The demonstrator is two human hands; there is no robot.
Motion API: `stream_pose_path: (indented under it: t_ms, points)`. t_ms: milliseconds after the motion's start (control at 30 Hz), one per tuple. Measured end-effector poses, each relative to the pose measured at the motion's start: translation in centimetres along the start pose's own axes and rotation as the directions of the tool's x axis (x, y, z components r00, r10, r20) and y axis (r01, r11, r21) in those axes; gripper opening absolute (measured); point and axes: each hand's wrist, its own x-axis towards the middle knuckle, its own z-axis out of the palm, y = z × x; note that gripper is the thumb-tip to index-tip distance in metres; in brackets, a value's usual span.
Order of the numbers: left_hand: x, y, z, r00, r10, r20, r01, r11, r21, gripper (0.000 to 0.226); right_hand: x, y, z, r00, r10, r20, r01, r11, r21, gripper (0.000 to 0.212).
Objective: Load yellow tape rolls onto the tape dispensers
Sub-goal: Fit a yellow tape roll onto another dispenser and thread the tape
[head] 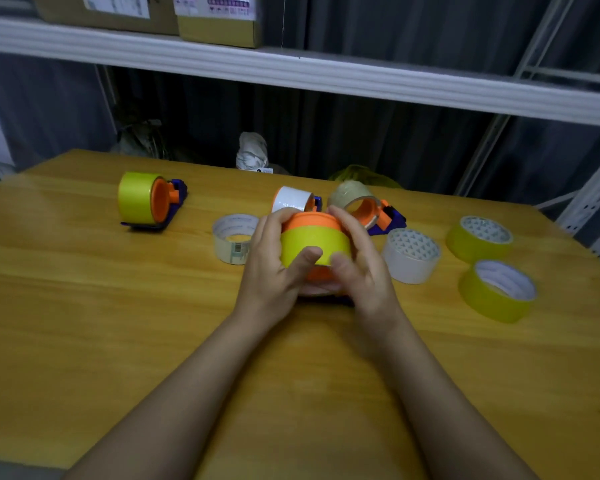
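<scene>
In the middle of the table my left hand [274,258] and my right hand [357,258] both grip a yellow tape roll [314,242] that sits around the orange drum [310,220] of a dispenser. The dispenser's blue base is mostly hidden under my hands. At the far left stands a second dispenser [163,206] with a yellow roll [136,197] on it. Two loose yellow rolls lie at the right, one further back [478,239] and one nearer [497,291].
Behind my hands stand a dispenser with a white roll [293,199] and one with a clear brownish roll [361,202]. A clear roll [234,237] and a white roll [411,256] lie on the wooden table [118,306]. A shelf with boxes hangs above the far edge.
</scene>
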Motion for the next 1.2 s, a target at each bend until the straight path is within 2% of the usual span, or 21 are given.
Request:
stream_pose_path:
  t_ms: [67,167,233,333,467,633,733,833,867,933,967,1133,1200]
  points:
    - [-0.2,0.3,0.5,1.000,0.021,-0.018,-0.021,1.000,0.003,0.081,0.2,-0.4,0.8,0.983,-0.011,-0.181,0.027,0.996,0.089,0.063]
    - [-0.7,1.0,1.5,0.997,0.036,-0.069,-0.040,0.998,-0.055,0.067,0.5,-0.6,1.8,0.889,-0.061,-0.453,0.070,0.998,0.002,0.051]
    - [-0.9,1.4,1.8,0.993,0.022,-0.113,-0.035,0.993,-0.112,0.052,0.4,-0.5,1.9,0.851,-0.109,-0.514,0.104,0.994,-0.039,0.045]
    - [-1.0,1.4,1.9,0.986,-0.044,-0.163,0.012,0.981,-0.192,0.036,0.2,-0.5,2.2,0.829,-0.147,-0.539,0.140,0.989,-0.055,0.041]
    - [-1.2,1.5,2.1,0.985,-0.044,-0.168,0.007,0.978,-0.211,0.033,0.2,-0.4,2.3,0.840,-0.144,-0.523,0.146,0.989,-0.038,0.039]
    - [-0.9,1.5,1.9,0.988,-0.061,-0.145,0.027,0.974,-0.227,0.039,0.3,-0.6,2.0,0.868,-0.111,-0.483,0.116,0.993,-0.020,0.038]
    - [-0.7,1.1,2.0,0.982,-0.156,-0.104,0.126,0.961,-0.246,0.049,0.8,-0.6,1.7,0.911,-0.068,-0.406,0.066,0.998,-0.018,0.036]
    - [-0.3,1.1,2.1,0.951,-0.307,-0.029,0.287,0.915,-0.285,0.059,1.0,-0.3,0.9,0.933,-0.052,-0.355,0.041,0.998,-0.041,0.032]
    - [-0.2,1.2,2.0,0.937,-0.350,-0.002,0.336,0.901,-0.276,0.055,1.0,-0.2,0.5,0.931,-0.055,-0.360,0.031,0.997,-0.070,0.032]
    - [0.0,1.6,1.9,0.914,-0.404,0.037,0.399,0.879,-0.262,0.026,0.9,0.1,-0.3,0.932,-0.057,-0.359,-0.001,0.987,-0.160,0.031]
    - [0.2,1.8,1.7,0.901,-0.431,0.054,0.428,0.860,-0.277,0.021,0.8,0.2,-0.6,0.940,-0.054,-0.337,-0.019,0.978,-0.210,0.031]
    - [0.8,1.1,1.1,0.829,-0.546,0.118,0.527,0.694,-0.491,0.018,0.4,0.9,-0.8,0.988,0.050,-0.144,-0.098,0.932,-0.348,0.043]
    - [0.9,1.2,0.8,0.809,-0.567,0.156,0.553,0.644,-0.529,0.022,0.5,1.2,-0.8,0.985,-0.018,-0.171,-0.062,0.890,-0.452,0.044]
